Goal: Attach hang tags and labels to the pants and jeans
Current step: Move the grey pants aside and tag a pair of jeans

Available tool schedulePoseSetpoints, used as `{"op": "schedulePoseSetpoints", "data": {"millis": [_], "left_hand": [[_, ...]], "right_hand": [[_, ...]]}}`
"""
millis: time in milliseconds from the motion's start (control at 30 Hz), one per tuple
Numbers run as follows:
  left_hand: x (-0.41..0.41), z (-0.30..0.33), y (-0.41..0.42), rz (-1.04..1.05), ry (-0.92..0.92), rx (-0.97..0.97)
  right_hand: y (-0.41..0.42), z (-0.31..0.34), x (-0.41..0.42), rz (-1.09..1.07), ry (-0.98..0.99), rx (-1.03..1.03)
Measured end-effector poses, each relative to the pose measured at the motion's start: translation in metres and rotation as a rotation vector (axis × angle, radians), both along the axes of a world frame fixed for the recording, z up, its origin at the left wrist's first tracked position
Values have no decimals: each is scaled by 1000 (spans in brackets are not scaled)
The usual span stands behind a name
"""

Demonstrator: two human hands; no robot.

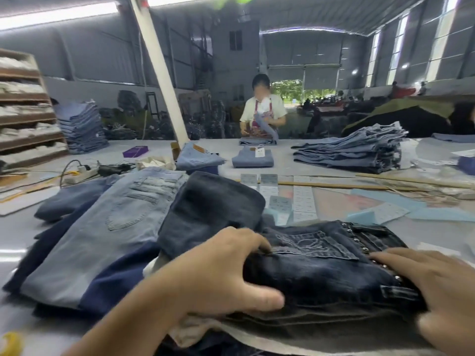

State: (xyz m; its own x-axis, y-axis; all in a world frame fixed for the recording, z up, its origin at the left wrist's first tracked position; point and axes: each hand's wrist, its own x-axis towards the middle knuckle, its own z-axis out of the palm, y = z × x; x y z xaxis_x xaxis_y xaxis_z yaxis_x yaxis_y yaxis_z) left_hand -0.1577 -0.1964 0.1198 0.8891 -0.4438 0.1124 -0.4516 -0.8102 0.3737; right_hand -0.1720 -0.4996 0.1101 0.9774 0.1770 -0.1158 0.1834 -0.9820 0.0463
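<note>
A folded pair of dark blue jeans (321, 268) with an embroidered back pocket and metal studs along the waistband lies in front of me. My left hand (218, 273) grips its left folded edge, fingers on top and thumb along the near side. My right hand (442, 286) rests on the studded waistband at the right with its fingers fairly straight. Sheets of white labels (303, 201) and small tags (259, 179) lie on the table just beyond the jeans.
Light and dark jeans (120, 217) are piled to the left. More folded jeans (253, 156) and a tall stack (352, 150) sit farther back. A person (262, 109) works at the far side. A power strip (79, 172), a purple box (135, 151) and a wooden stick (359, 186) lie on the table.
</note>
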Motion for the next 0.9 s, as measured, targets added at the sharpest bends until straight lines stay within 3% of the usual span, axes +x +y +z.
{"op": "schedulePoseSetpoints", "data": {"millis": [67,100,133,200,267,300,367,433,567,667,767,900], "left_hand": [[11,3,17,84,47,-378],[21,-1,24,191,-56,-494],[32,-7,31,332,-199,-498],[52,-20,52,641,-369,-325],[70,-36,77,872,-222,-225],[76,-42,88,916,-84,-299],[81,-46,98,829,176,-664],[78,-48,98,696,282,-937],[73,-29,107,656,139,-1160],[55,6,112,514,122,-1354],[32,34,104,355,107,-1463],[13,54,81,199,255,-1560]], "right_hand": [[17,13,2,47,130,-63],[31,18,1,88,146,-63],[47,24,-2,130,151,-28],[79,28,-3,242,120,111],[109,28,4,328,67,211],[124,27,11,348,36,234],[152,24,24,374,-8,240],[173,18,37,385,-61,231],[196,15,55,371,-142,301],[207,18,59,391,-128,430],[215,27,67,422,-110,676],[220,41,89,432,-34,1047]]}}
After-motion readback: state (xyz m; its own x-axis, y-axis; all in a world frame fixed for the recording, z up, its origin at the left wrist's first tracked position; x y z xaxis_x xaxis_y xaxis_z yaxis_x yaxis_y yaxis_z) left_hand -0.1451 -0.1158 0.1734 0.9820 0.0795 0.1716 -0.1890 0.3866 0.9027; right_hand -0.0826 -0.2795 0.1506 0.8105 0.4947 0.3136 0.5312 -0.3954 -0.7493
